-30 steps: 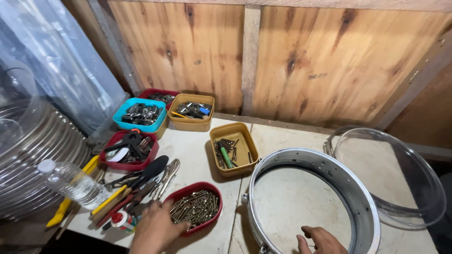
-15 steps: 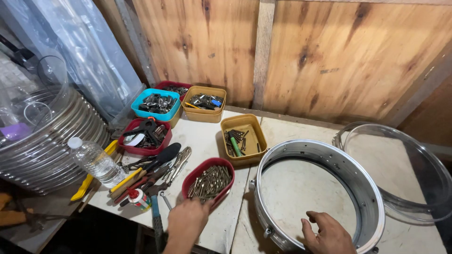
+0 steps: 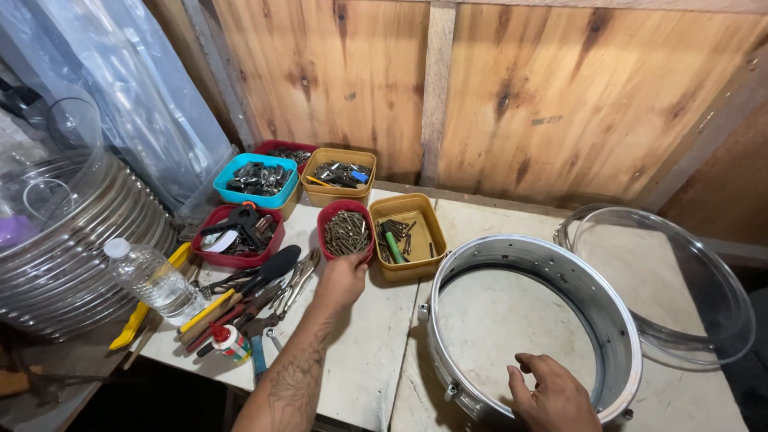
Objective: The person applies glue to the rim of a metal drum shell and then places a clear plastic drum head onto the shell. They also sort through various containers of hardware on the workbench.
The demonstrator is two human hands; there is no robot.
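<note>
The left hand (image 3: 340, 280) is gripping the near rim of a red plastic tub of brass-coloured screws (image 3: 346, 230), fingers closed on its edge; the tub is sitting on the pale worktop (image 3: 372, 344), touching a mustard-yellow square tray (image 3: 410, 237). The right hand (image 3: 552, 392) is resting, fingers loosely apart and holding nothing, on the near rim of a round silver metal drum hoop (image 3: 532, 320). Bare worktop is lying open between the forearm and the hoop. A clear plastic water bottle with a white cap (image 3: 152, 280) is lying at the left edge.
</note>
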